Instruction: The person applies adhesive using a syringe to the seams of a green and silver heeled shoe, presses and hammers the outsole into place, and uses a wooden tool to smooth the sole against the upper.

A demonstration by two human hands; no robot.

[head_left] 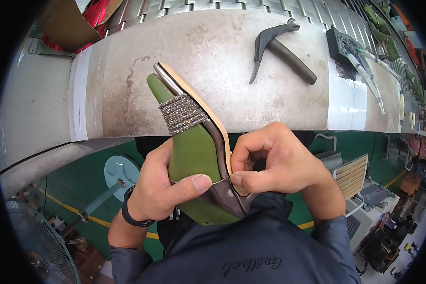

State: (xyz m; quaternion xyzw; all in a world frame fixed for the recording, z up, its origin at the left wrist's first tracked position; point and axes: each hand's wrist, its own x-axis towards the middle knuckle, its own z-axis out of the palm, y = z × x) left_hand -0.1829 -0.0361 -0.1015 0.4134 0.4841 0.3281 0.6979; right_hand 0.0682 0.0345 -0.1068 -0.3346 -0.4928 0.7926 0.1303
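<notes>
Bright, even, cool indoor light, apparently from above, washes over the pale desk point(213, 52), and white glare sits on the glossy strip point(346, 111) at its right. Shadows are soft, darker beneath the desk's edge. The shoe point(217, 142) sparkles along its beaded band. The fingers point(256, 182) look sharp, without motion blur. Fisheye distortion curves straight edges, small objects far right look squeezed, and black fills the 4 corners.
</notes>
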